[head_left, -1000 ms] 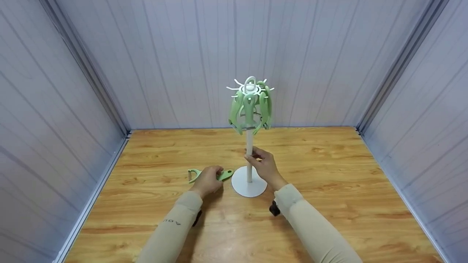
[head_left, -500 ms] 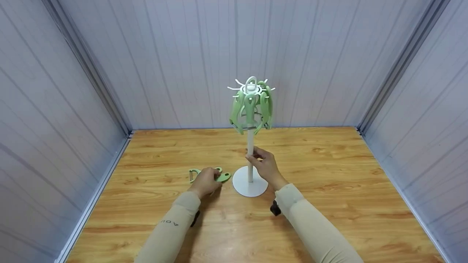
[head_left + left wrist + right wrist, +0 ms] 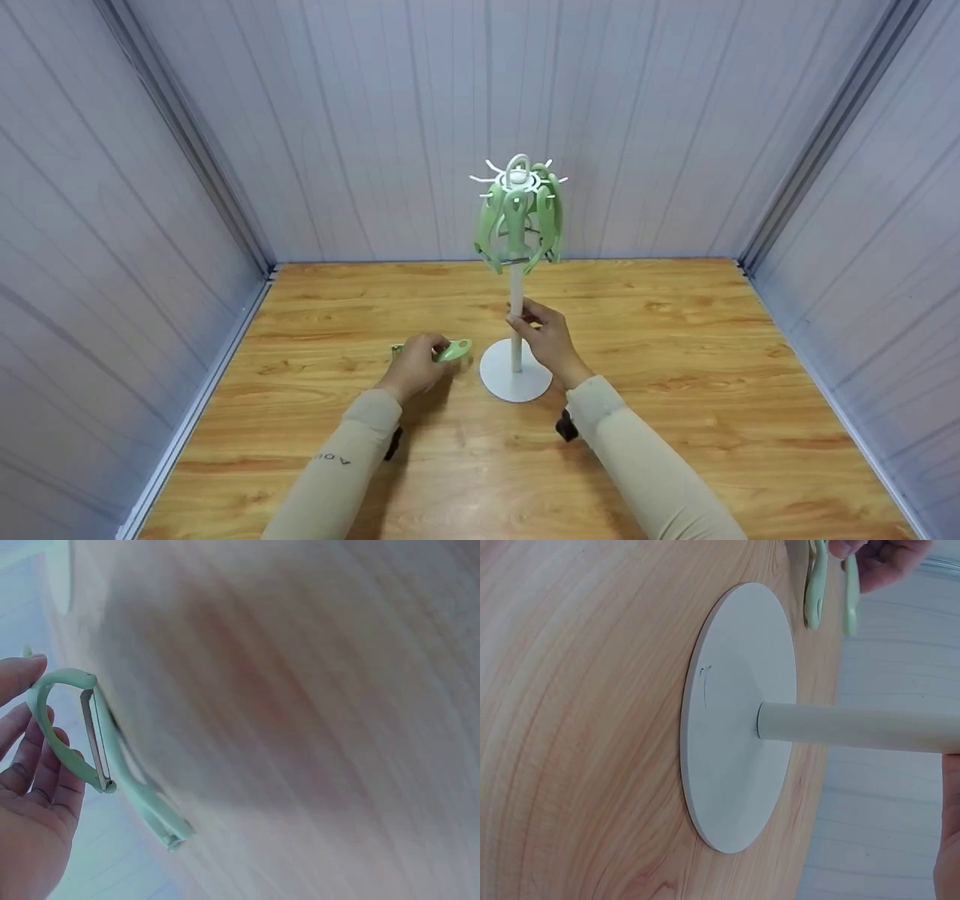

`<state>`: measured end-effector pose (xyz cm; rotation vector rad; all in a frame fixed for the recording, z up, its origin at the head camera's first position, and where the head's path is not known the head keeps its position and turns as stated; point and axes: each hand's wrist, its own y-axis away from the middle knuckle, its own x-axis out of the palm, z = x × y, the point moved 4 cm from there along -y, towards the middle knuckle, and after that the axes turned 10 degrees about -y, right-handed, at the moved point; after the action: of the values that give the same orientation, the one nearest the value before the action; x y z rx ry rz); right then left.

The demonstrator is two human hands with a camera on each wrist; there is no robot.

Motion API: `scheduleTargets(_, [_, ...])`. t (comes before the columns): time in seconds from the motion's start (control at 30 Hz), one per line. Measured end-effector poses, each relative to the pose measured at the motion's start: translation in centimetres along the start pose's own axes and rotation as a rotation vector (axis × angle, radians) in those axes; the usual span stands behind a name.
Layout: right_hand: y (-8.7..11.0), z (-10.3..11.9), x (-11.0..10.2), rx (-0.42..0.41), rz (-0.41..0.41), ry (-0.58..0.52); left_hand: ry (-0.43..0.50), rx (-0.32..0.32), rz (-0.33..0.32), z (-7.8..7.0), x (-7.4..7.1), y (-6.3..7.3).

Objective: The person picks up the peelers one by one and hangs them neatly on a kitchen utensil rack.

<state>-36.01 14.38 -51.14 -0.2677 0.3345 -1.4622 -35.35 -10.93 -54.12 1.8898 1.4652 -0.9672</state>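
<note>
My left hand pinches a green Y-shaped vegetable peeler by its handle, between thumb and fingers, raised above the wooden table. In the right wrist view, the handle end of this held peeler points toward the stand's base. A second green peeler lies on the table just beneath it; in the head view the left hand mostly hides it. My right hand grips the white pole of an upright stand, above its round base. Several green peelers hang from hooks at the top.
White hooks stick out around the stand's top, some on the left side bare, with a loop above them. Panelled walls close off the back and both sides of the wooden table.
The left hand has picked up one peeler from the table and raised it, moving slightly left. The second peeler came into view beside it. The right hand keeps holding the pole.
</note>
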Motion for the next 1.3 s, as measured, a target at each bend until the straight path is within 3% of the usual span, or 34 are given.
scheduleTargets(0.4, [0.1, -0.1, -0.1, 0.035, -0.013, -0.029, 0.095, 0.005, -0.058, -0.8, -2.1, 0.3])
scheduleTargets(0.7, [0.1, -0.1, 0.0, 0.021, -0.008, -0.027, 0.080, 0.081, -0.147, -2.2, -4.5, 0.3])
scheduleTargets(0.9, [0.2, 0.0, -0.1, 0.032, -0.027, -0.027, 0.120, 0.111, -0.191, -2.8, -5.9, 0.3])
scheduleTargets(1.3, [0.1, -0.1, 0.1, 0.022, -0.018, 0.001, 0.145, 0.167, -0.269, -3.9, -7.8, 0.1])
